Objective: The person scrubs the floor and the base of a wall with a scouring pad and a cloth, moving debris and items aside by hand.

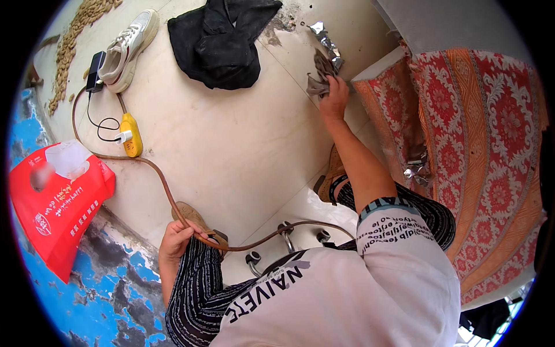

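Note:
My left hand pinches a brown power cable above my knee. From there the cable curves right across my lap, and its other side runs over the floor toward a yellow extension socket. A white charger plug sits in that socket, with a thin black cord leading to a dark device that looks like a phone. Stretched out toward the far right, my right hand grips a crumpled grey-brown cloth low over the tiles. Crumpled silver foil lies just past the cloth.
A white sneaker stands beside the phone-like device, with peanuts spread behind. Black fabric lies on the tiles. At left is a red bag; at right, furniture under a red-orange patterned cover. Caster wheels show below me.

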A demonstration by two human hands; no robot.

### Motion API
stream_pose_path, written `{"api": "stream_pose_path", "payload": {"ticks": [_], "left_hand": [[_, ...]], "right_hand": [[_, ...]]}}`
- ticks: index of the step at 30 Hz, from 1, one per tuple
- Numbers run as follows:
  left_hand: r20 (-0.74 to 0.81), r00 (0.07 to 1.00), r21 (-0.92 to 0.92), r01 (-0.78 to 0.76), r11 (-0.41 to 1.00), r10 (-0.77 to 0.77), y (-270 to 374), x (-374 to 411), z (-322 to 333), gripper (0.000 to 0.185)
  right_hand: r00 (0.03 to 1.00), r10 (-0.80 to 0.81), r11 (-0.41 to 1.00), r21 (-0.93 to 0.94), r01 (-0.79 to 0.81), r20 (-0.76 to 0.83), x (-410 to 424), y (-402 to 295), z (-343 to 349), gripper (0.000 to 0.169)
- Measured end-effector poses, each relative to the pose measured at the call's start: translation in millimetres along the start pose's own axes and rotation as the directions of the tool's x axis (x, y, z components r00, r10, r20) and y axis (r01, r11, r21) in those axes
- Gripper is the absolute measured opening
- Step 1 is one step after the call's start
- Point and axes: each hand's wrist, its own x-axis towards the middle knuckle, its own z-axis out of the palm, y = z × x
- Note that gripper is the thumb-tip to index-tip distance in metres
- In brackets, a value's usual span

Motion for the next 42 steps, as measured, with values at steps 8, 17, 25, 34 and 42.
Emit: {"api": "stream_pose_path", "payload": {"ticks": [8,17,25,34,42], "left_hand": [[0.023,0.999,-0.009,-0.022,1.000,0.022,0,2,3,0.019],[0.029,1.000,0.001,0.000,1.000,0.000,-7,-5,-14,0.018],[0.064,0.998,0.038,0.016,0.999,-0.018,3,6,-5,0.017],[0.074,0.997,0.020,0.006,1.000,-0.008,-7,-3,-11,0.018],[0.025,1.000,0.043,0.002,0.999,-0.004,-10,-11,-11,0.018]], "right_hand": [[0.238,0.966,0.259,-0.322,-0.911,0.104,-25,-43,57,0.033],[0.953,-0.021,0.755,0.630,-0.184,0.303,108,-119,6,0.019],[0.429,-0.858,0.511,0.568,0.645,0.284,-5,-88,43,0.027],[0.535,-0.661,0.749,0.513,0.420,0.526,20,-18,-56,0.037],[-0.031,0.118,0.607,-0.047,0.793,0.993,24,39,-44,0.017]]}}
